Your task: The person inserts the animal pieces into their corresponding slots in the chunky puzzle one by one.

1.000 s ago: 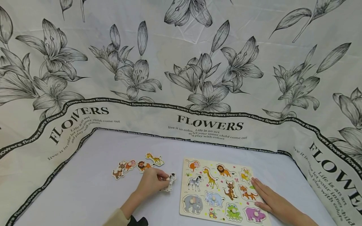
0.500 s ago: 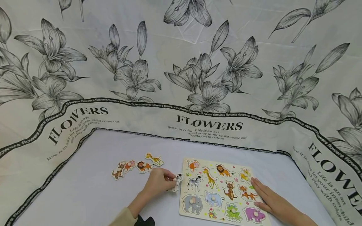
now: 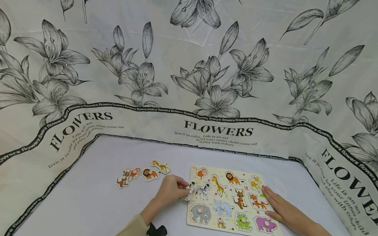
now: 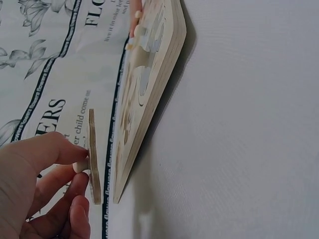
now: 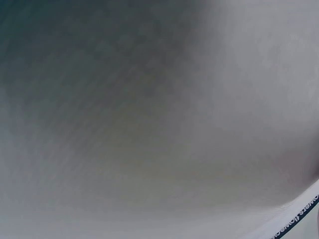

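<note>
My left hand (image 3: 169, 190) pinches the small round knob (image 4: 79, 166) of a zebra puzzle piece (image 3: 191, 190), its fingertips curled about it. In the left wrist view that piece stands edge-on, apart from the puzzle board (image 4: 158, 94). In the head view the zebra piece overlaps the left border of the wooden animal puzzle board (image 3: 218, 171), just left of the printed zebra (image 3: 203, 191). With fingers extended, my right hand (image 3: 284, 206) rests on the board's right edge. The right wrist view is blurred and shows no hand clearly.
Left of the board lie loose kangaroo (image 3: 123, 179), pink animal (image 3: 135, 173), lion (image 3: 150, 174) and giraffe (image 3: 160, 166) pieces. Knobbed elephant (image 3: 200, 212), blue hippo-like (image 3: 223, 207), frog (image 3: 243, 221) and purple hippo (image 3: 266, 224) pieces sit in the board. A floral cloth (image 3: 141, 127) borders the white table.
My left hand has carried the zebra piece rightward, from beside the board to over its left border. The right hand stays on the board's right edge.
</note>
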Tool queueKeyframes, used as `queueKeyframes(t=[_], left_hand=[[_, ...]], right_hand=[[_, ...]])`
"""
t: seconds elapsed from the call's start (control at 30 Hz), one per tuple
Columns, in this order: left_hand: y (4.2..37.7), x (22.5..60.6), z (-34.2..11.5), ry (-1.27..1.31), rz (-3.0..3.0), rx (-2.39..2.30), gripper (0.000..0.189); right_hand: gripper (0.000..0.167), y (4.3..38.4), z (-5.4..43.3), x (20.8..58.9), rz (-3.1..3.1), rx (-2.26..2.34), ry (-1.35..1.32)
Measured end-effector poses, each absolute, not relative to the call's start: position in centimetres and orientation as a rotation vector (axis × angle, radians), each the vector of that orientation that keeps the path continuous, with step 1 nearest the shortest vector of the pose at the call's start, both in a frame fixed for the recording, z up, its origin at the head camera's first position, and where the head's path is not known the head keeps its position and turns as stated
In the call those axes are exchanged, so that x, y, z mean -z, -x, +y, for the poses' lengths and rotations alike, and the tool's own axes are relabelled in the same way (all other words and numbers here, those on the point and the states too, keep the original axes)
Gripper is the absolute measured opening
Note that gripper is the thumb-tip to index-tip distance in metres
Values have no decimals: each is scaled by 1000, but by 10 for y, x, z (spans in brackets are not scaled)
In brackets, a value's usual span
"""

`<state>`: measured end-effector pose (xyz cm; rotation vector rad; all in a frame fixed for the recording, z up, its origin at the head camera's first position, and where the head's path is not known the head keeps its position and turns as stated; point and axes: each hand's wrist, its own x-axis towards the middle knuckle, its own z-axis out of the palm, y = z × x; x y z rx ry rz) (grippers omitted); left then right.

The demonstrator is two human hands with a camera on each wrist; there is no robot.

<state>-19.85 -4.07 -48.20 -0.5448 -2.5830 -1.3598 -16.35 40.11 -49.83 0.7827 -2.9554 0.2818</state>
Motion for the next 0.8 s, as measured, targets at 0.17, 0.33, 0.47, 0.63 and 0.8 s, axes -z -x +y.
queueKeyframes(t=[0.17, 0.33, 0.47, 0.63, 0.8], left_hand=[[201, 482, -33, 554, -2596, 1373, 8], [203, 481, -26, 556, -2615, 1382, 9], [205, 481, -21, 554, -2623, 1394, 10], [207, 483, -16, 546, -2647, 1391, 9], [208, 483, -10, 556, -2663, 1369, 9]], right_hand=[[72, 163, 401, 499, -2928, -271, -799], [72, 163, 401, 500, -2900, -257, -819], [72, 164, 402, 500, -2861, -270, -851], [72, 165, 402, 500, -2855, -259, -865], [72, 165, 403, 500, -2845, -247, -872]])
